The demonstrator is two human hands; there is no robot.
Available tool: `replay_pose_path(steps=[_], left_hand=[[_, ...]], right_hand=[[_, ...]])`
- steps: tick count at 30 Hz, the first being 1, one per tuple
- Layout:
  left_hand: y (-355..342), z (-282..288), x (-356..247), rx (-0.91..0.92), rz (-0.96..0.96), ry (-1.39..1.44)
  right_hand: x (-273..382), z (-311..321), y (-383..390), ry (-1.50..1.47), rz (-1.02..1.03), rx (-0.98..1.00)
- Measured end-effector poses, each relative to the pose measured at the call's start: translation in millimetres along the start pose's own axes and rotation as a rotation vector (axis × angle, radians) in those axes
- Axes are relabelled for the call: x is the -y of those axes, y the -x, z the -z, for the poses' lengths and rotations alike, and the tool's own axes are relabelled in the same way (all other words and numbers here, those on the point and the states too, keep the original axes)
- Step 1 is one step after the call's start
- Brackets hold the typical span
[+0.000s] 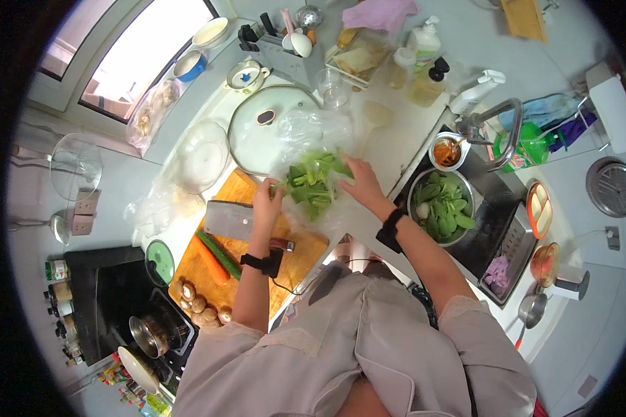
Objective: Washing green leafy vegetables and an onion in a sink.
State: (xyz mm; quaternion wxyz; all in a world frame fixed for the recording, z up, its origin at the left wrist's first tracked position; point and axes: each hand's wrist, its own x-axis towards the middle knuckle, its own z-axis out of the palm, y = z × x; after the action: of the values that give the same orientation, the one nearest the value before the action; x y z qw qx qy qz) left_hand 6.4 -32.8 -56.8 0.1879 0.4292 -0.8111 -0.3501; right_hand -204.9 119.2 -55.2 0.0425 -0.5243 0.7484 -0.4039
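Note:
Between my two hands is a bunch of leafy greens in a thin clear plastic bag. My left hand pinches the bag's left side, just above the cutting board. On the right, my right hand has its fingers closed on the bag's other side by the leaves. A cleaver lies flat on the wooden cutting board beneath my left wrist. Beside it are a carrot, a cucumber and several mushrooms.
More greens fill a metal bowl in the sink at right, near the curved faucet. A large glass lid lies behind the board. Far left is a black stove with a small pot. Bottles line the back.

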Motion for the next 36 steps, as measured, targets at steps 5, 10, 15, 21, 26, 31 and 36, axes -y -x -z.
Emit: replay_pose_path(steps=[5, 10, 15, 21, 26, 31, 36], left_hand=[[5.8, 11.3, -40.5, -0.108, 0.282, 0.868], [3.5, 14.7, -60.5, -0.008, -0.064, 0.423], [0.7, -22.7, -25.0, 0.104, -0.414, -0.255], [2.3, 0.0, -71.7, 0.046, -0.479, -0.382], [-0.3, 6.8, -136.5, 0.041, -0.566, -0.091], [17.2, -34.2, -213.2, 0.449, -0.595, 0.319], [31.4, -85.6, -261.4, 0.664, -0.647, 0.374]], right_hand=[[43.1, -3.0, -12.3, 0.05, 0.261, -0.028], [44.8, -11.2, -0.8, 0.246, 0.396, 0.134], [44.4, -17.7, 20.3, 0.267, 0.305, 0.463], [28.0, 111.2, 26.6, 0.266, 0.031, 0.286], [-31.4, 261.8, 65.5, -0.041, -0.508, 0.272], [-62.5, 399.3, 101.3, -0.128, -0.623, 0.198], [-68.8, 505.4, 70.7, 0.638, -0.428, 0.188]])
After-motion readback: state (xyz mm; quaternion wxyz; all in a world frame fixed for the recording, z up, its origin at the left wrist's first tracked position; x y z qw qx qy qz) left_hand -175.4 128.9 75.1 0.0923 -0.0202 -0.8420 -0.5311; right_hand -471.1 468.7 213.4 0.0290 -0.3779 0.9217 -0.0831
